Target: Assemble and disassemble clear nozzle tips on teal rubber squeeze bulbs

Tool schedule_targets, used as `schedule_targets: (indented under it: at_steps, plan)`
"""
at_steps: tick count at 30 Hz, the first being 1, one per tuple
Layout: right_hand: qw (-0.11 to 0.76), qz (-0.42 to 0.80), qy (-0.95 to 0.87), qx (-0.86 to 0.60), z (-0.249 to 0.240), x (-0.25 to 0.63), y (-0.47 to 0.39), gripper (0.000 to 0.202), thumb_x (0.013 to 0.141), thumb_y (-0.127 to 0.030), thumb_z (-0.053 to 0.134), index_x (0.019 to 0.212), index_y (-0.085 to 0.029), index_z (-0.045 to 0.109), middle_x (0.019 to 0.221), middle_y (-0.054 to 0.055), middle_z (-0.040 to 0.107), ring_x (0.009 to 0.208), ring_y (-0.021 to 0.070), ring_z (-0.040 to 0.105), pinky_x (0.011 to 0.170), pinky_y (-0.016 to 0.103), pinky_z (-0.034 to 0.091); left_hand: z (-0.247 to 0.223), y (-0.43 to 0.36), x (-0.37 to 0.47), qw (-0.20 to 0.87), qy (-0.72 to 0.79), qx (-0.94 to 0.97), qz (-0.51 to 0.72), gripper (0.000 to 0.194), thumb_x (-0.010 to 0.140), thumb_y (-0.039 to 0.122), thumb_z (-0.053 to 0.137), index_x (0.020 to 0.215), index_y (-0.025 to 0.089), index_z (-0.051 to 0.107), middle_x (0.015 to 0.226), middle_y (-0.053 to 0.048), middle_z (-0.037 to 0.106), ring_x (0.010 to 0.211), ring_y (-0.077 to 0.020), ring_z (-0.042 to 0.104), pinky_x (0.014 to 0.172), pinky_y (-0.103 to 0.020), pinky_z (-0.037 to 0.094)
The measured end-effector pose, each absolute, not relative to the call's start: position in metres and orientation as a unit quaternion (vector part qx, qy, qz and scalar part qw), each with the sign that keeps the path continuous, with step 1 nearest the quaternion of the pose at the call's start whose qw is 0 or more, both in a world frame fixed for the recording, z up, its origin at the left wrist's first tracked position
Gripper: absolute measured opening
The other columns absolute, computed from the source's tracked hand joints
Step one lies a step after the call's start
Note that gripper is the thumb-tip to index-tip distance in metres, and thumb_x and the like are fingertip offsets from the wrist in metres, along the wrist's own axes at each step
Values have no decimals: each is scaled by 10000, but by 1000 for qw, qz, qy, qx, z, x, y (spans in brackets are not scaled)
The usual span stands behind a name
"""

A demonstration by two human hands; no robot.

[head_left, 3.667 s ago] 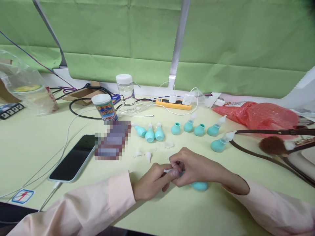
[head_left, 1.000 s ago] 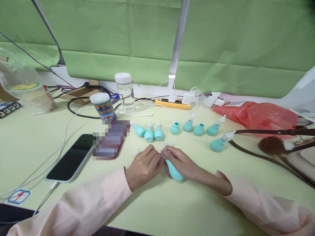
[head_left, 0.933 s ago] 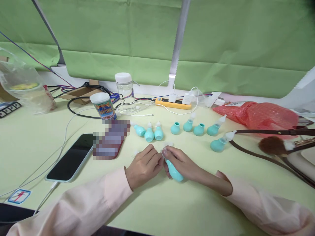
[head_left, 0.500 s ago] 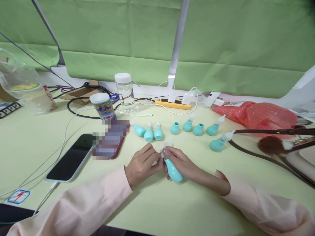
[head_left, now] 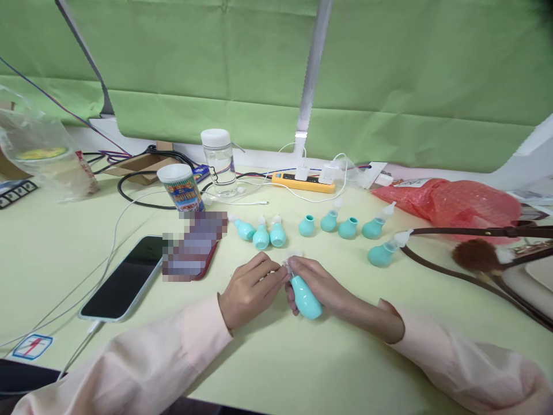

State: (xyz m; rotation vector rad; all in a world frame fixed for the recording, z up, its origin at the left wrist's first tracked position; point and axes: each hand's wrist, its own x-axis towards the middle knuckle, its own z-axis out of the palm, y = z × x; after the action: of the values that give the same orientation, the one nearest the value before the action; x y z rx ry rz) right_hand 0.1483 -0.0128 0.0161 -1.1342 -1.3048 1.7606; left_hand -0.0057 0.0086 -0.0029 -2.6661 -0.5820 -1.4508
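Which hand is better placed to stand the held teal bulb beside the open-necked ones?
Probably the right hand: it grips the teal bulb, and the open-necked bulbs stand ahead of it; the left hand is only at the clear tip.

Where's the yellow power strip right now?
In the head view, the yellow power strip lies near the table's back edge, just right of the clear bottle with the white lid.

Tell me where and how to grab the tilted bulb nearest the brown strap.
Best to pinch the teal bulb across its round body, from the left and above: it leans right, and its pale nozzle ends close by the brown strap, so that side looks crowded.
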Motion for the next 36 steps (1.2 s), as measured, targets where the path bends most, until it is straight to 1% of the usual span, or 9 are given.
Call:
schedule_targets:
  at_steps: [5,9,14,18,21,24,27,32,36]
  plan:
    - [344,627,-547,-435,20,147,-15,320,813,-478,361,699,-184,414,504,-43,495,404,94,505,411,216,409,5,7,-6,-66,-195,-855,-475,127,705,47,568,795,136,559,647,-29,610,604,-118,469,549,-257,434]
    - [396,607,-527,-444,21,150,-10,305,808,-478,371,742,-187,430,498,-41,496,394,103,494,401,224,392,10,5,-6,-148,-266,-806,-508,67,741,78,529,773,131,556,617,-23,562,582,-109,461,529,-242,424]
    - [449,615,-482,-434,19,158,2,241,794,-414,413,773,-177,449,509,-35,493,410,116,492,411,246,393,8,13,-9,-88,-298,-843,-439,65,748,124,522,743,129,586,687,-51,582,686,-147,464,627,-291,431]
    - [410,650,-494,-407,20,163,7,142,751,-291,459,791,-155,475,572,-21,493,443,118,506,441,257,388,1,22,-11,-22,-363,-891,-271,162,751,151,496,670,138,635,738,-81,565,745,-188,445,653,-325,423]
    - [353,653,-532,-407,24,166,8,163,736,-262,490,855,-152,482,624,-18,484,490,114,516,480,255,387,-3,25,-11,-15,-394,-897,-202,188,750,149,481,662,150,648,755,-88,547,772,-205,440,664,-336,419]
    - [279,638,-599,-395,31,170,6,216,788,-310,452,956,-175,459,683,-11,487,549,109,514,526,258,397,-1,23,-11,-18,-408,-892,-195,197,758,143,447,730,158,642,774,-87,545,791,-212,436,667,-342,406]
    - [240,590,-655,-407,37,171,1,250,803,-356,438,1011,-220,403,712,-26,486,554,94,492,552,256,401,6,20,-12,-51,-417,-873,-247,185,740,132,420,795,146,595,744,-67,542,762,-197,434,662,-334,391]
    - [260,454,-744,-416,39,165,-12,237,699,-300,585,812,-210,397,713,-39,524,629,97,483,565,214,361,18,11,-12,-211,-324,-866,-315,92,693,222,462,730,147,500,685,-21,493,686,-158,426,633,-287,375]
    - [259,374,-793,-405,37,159,-19,217,677,-240,574,777,-202,386,635,-52,530,539,83,437,513,201,327,15,4,-8,-271,-299,-875,-269,216,757,334,469,643,152,479,602,2,445,628,-138,415,572,-250,340]
